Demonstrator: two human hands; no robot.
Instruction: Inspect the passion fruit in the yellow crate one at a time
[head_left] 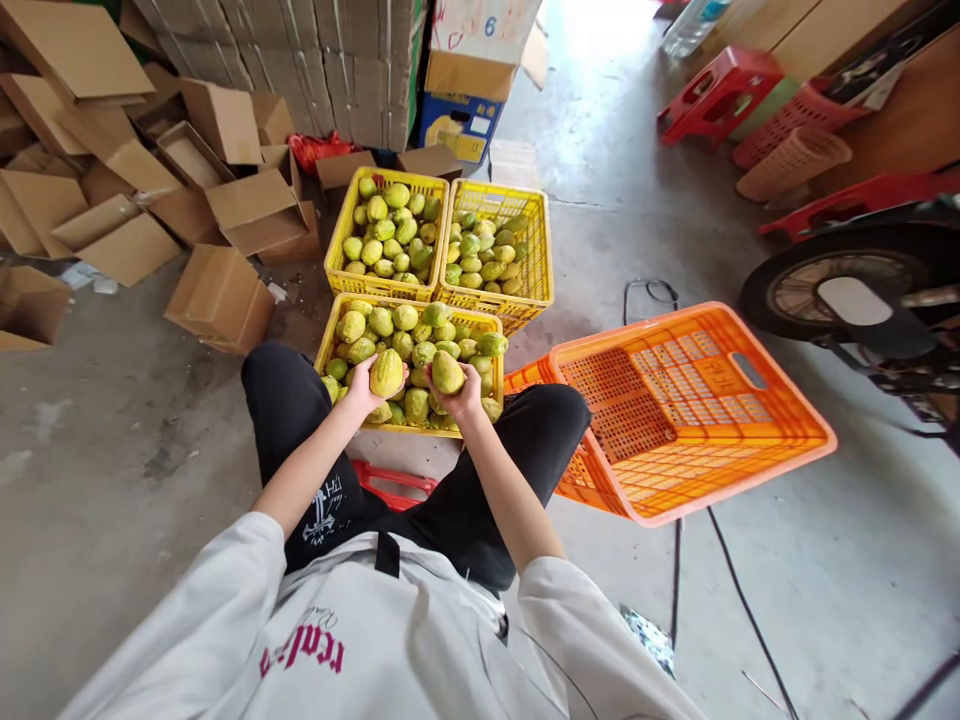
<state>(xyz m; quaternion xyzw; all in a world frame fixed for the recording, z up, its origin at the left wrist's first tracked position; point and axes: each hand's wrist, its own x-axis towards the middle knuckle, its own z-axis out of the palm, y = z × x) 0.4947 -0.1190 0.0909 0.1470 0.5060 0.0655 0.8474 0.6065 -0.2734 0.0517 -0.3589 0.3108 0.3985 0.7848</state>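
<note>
Over the near yellow crate [327, 335], my left hand [362, 384] is closed round a lumpy, oval yellow-green fruit [386, 373]. My right hand [465, 396] grips another such fruit [448, 373], slightly greener and a short way to the right. The two held fruits do not touch. Below both hands, similar green and yellow fruits [403, 346] are piled in the crate between my knees. Parts of my fingers are hidden behind the fruits.
Two more yellow crates [545, 250] of fruit stand just beyond. To my right, an orange crate [716, 385] lies tilted near a wheel [840, 270]. Cables [739, 580] cross the floor. Cardboard boxes [221, 290] are heaped at left; red stools [724, 90] stand at back right.
</note>
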